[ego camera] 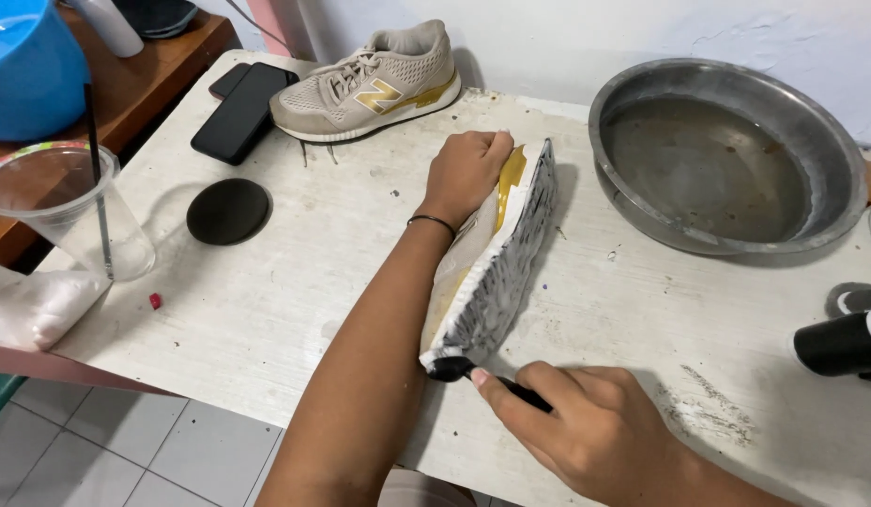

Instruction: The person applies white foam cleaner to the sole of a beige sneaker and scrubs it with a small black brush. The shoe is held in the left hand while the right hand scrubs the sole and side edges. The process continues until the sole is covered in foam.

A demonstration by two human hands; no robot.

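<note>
My left hand [466, 174] grips a beige and gold sneaker [496, 258] tipped on its side on the white table [295, 282], with the grey patterned sole facing right. My right hand [586, 427] holds a small black brush [459, 369], and its head touches the near end of the sole. A thin dark band circles my left wrist. The matching second sneaker [370, 84] stands upright at the table's far edge.
A large metal basin [726, 150] with murky water sits at the far right. Two dark phones [240, 105] and a round black lid [227, 211] lie on the left. A clear plastic cup [69, 211] with a straw, a blue bucket [27, 66], a black bottle [839, 343].
</note>
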